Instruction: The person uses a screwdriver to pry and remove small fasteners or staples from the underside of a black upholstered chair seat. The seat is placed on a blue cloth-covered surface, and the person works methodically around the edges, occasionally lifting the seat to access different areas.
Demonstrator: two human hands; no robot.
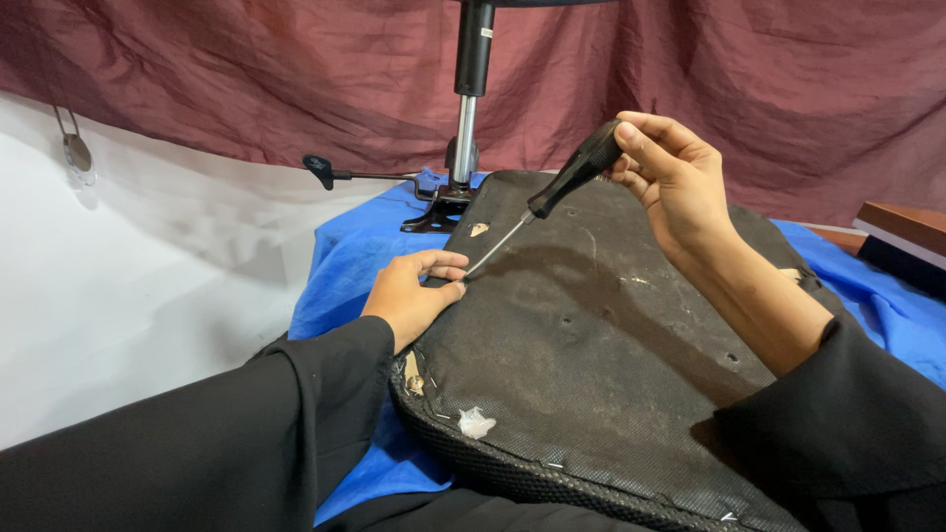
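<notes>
We have the upturned black fabric-covered chair seat [611,335] lying on the blue cloth [345,256] over the desk, its dust cover mostly fastened, a few staples showing along the near edge. Our right hand [670,172] wraps its fingers round the black-handled screwdriver [552,192], whose tip meets the seat's left edge beside our left hand [409,296], fingers pressed flat and holding nothing. Open room lies left; the chrome chair post [465,138] stands behind.

Screwdriver [552,202] tip hidden behind left hand [412,292] fingers; seat cushion [591,355] cut off at bottom edge.
</notes>
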